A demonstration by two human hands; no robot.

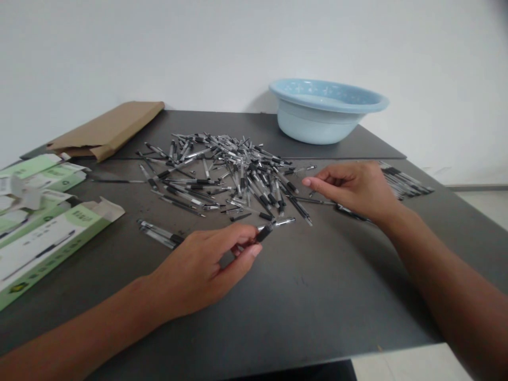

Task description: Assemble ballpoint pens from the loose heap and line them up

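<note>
Between the thumb and fingers of my left hand [214, 262] is a pen part [264, 232] with a black grip, held above the front of the dark table. My right hand [353, 188] hovers right of the pen pile, its thumb and fingertips drawn together; whether something small is between them cannot be made out. A loose pile of clear and black pen parts [242, 169] spreads over the middle of the table. A few pens [159, 233] lie just beyond my left hand. Behind my right wrist, a row of pens [407, 180] lies side by side.
A light blue basin [323, 114] stands at the back right. A brown paper envelope [111, 124] lies at the back left, with opened green and white pen boxes [51, 243] in front of it. The dark table [309, 296] ends near my body, and a pale wall rises behind.
</note>
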